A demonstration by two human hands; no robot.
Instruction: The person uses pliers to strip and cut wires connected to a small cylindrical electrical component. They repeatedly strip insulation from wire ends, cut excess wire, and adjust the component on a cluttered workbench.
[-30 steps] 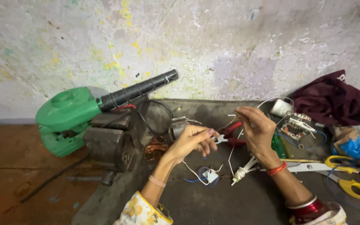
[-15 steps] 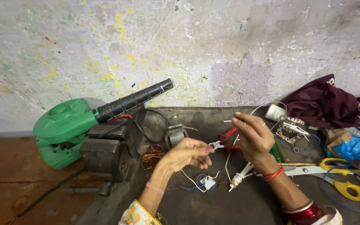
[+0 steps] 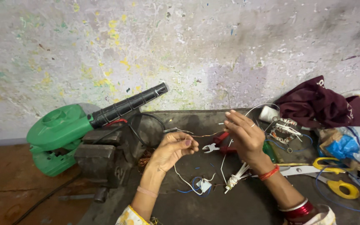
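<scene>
Since a moment ago the left hand (image 3: 172,151) has dropped a little and drawn away from the right hand (image 3: 244,136); a thin copper wire (image 3: 203,135) now stretches taut between their pinched fingertips above the dark bench (image 3: 238,204); red-handled pliers (image 3: 215,143) lie untouched just beneath.
</scene>
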